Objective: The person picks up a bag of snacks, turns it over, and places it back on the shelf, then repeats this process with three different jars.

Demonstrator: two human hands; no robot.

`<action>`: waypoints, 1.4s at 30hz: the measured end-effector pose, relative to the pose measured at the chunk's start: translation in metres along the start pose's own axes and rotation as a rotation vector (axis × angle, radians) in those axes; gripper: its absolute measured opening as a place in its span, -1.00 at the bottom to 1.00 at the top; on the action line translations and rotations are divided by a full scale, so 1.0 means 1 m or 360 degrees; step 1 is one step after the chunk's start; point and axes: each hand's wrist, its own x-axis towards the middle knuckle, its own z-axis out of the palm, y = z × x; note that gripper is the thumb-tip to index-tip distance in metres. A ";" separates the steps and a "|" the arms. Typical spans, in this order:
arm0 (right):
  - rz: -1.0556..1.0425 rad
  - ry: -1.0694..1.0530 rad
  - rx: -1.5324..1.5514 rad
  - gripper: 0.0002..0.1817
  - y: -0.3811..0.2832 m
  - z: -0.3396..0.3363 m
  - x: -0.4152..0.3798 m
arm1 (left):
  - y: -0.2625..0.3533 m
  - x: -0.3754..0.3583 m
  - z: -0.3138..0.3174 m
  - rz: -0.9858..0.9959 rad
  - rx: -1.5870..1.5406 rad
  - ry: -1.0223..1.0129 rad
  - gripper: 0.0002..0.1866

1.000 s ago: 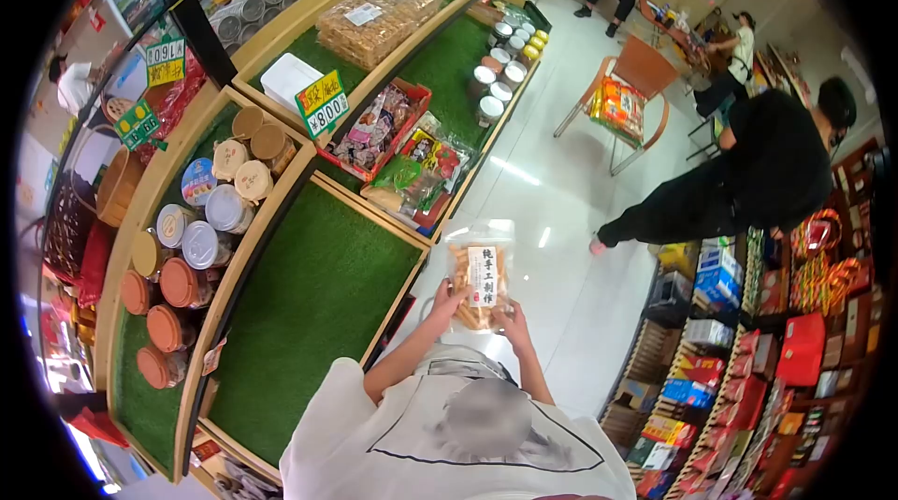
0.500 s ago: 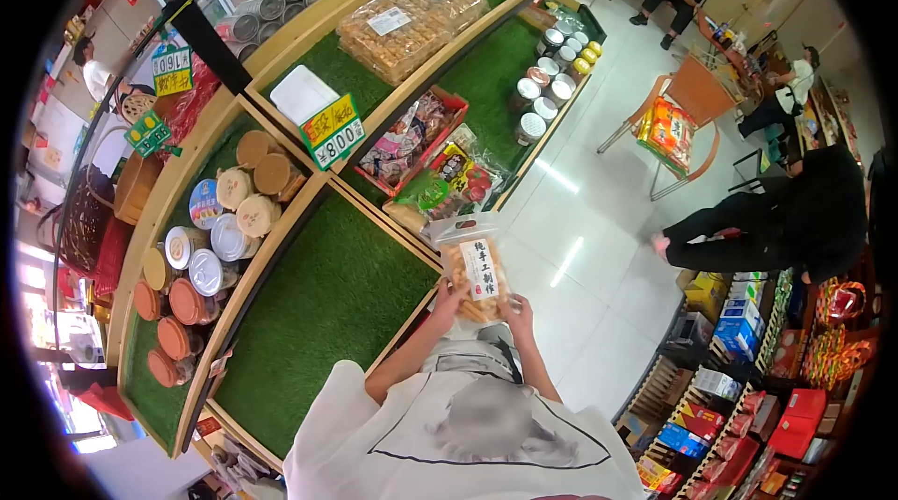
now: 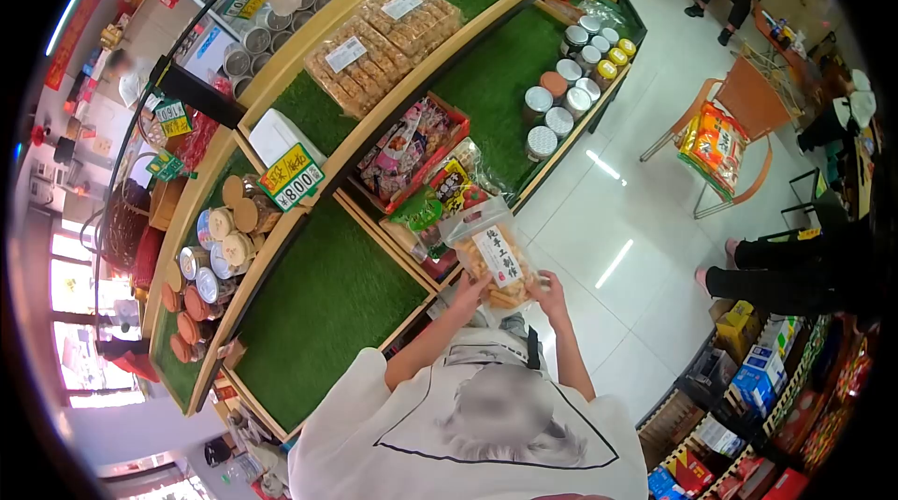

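Left grip [image 3: 470,293]: held the snack pouch [image 3: 498,259] by its left side, partly hidden.
Right grip [image 3: 545,294]: held its right side.
Snack pouch: was before the shirt [image 3: 398,416], overlapping bench [image 3: 323,289] packets [image 3: 420,210].
Standing person [image 3: 781,277]: upper body faded into darkness.

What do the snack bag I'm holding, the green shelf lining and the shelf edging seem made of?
Snack bag: clear, glossy film, likely plastic; pale sticks inside show through. Green shelf lining: probably artificial turf, matte, with grass-like pile. Shelf edging: smooth, pale tan; likely wood, though wood-look laminate is possible.
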 end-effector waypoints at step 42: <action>-0.0788 -0.0827 -0.1013 -0.27 -0.095 0.146 0.236 | 0.116 0.146 -0.053 0.1045 0.2139 0.0731 -0.20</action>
